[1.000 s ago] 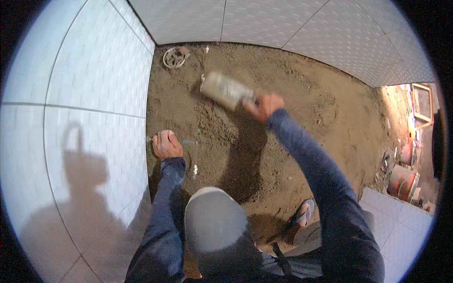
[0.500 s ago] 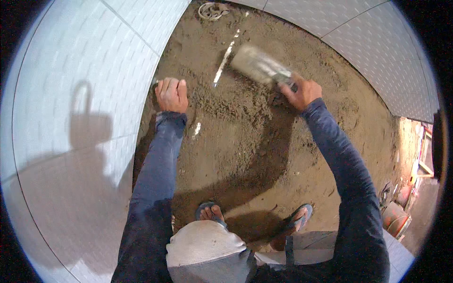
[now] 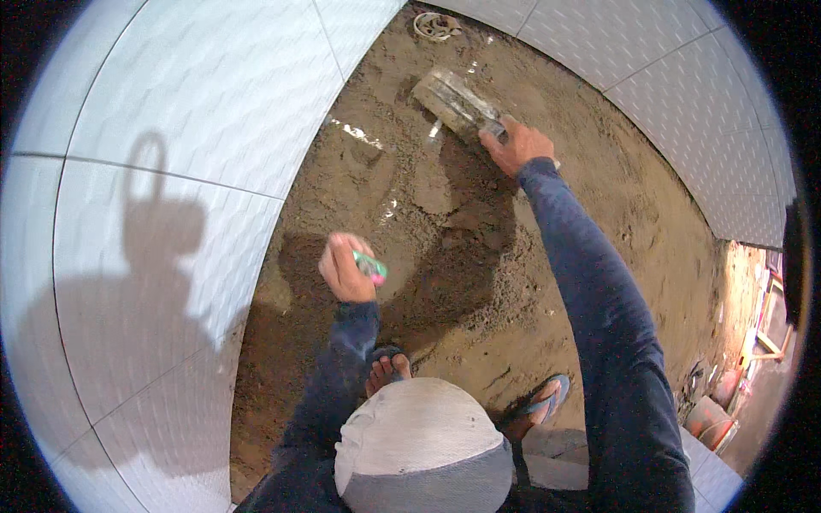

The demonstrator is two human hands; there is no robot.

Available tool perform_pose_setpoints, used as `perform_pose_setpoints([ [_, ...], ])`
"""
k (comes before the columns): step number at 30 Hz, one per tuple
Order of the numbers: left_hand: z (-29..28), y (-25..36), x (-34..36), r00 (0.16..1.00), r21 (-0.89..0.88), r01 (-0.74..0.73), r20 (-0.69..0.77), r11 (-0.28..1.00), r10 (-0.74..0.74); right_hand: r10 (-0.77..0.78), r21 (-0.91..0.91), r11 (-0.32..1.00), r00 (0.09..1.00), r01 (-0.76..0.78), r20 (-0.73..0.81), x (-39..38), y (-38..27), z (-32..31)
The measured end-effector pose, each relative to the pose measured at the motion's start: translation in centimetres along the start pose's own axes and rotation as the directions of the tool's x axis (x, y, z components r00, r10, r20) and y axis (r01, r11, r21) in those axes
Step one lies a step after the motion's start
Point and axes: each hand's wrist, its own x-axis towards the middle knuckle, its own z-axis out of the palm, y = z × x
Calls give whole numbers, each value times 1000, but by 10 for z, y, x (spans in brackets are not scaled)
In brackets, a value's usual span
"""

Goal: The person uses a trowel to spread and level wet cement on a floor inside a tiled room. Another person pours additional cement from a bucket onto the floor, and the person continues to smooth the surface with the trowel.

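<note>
My right hand (image 3: 519, 147) grips the handle of a flat plastering trowel (image 3: 453, 98), its mortar-smeared blade lying low over the wet grey-brown mortar bed (image 3: 547, 231). My left hand (image 3: 346, 265) is closed around a small green and pink object (image 3: 372, 268), too blurred to name. That hand hovers above the mortar close to my left foot, nearer my body than the right one. Short white streaks (image 3: 356, 133) mark the bed between the trowel and the left wall.
Pale tiled walls rise on the left (image 3: 188, 94) and at the far right (image 3: 676, 94). A round coiled item (image 3: 437, 26) lies at the far end. My sandalled feet (image 3: 547, 398) stand on the floor. A bucket (image 3: 710, 421) lies at the right beside scattered gear.
My left hand has come back from beside the left wall toward my body, and the green and pink object now shows. The trowel has moved slightly farther away; my view has shifted.
</note>
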Motion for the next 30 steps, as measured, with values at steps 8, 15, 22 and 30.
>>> perform_pose_setpoints([
  [8,-79,27,-66,977,-40,210,-32,977,-211,423,29,903,898,-429,119,-105,-51,-25],
  [15,-92,38,-79,955,-332,266,-36,905,-294,730,633,271,584,-725,356,-197,-17,31],
  [22,-80,52,-77,975,-354,220,43,909,-220,497,676,158,649,-720,576,-156,-98,39],
  [30,-84,62,-73,986,-338,149,116,929,-116,252,656,370,751,-657,610,-117,-181,45],
])
